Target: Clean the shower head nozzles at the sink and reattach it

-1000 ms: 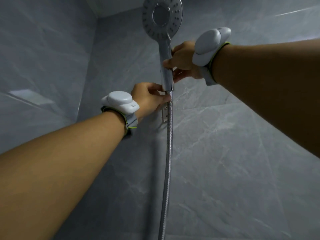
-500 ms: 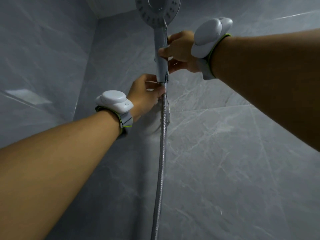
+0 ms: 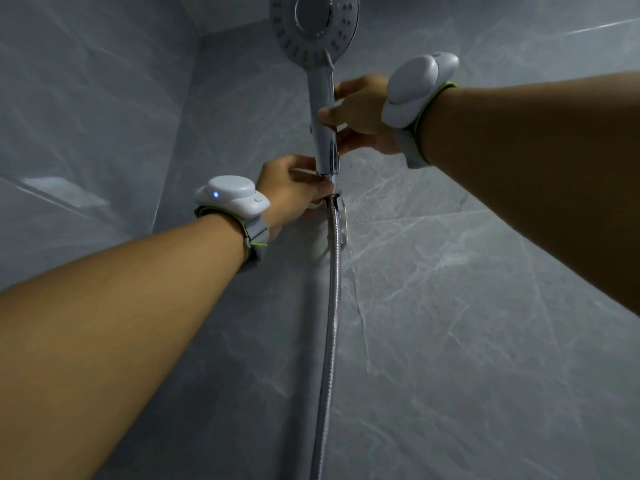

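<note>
Gripping one shower head (image 3: pixel 322 98): right hand (image 3: pixel 360 114); left hand (image 3: pixel 291 188) pinching one hose (image 3: pixel 329 306).

Dim, bluish light; wide-angle edge distortion

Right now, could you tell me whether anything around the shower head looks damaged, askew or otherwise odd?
Nothing stands out. The shower head is upright, gripped at its handle by the right hand, while the left hand pinches the joint where the metal hose hangs straight down. No cracks or kinks show.

Glossy chrome shower head (image 3: pixel 313 27), ribbed metal hose (image 3: pixel 330 299).
</note>
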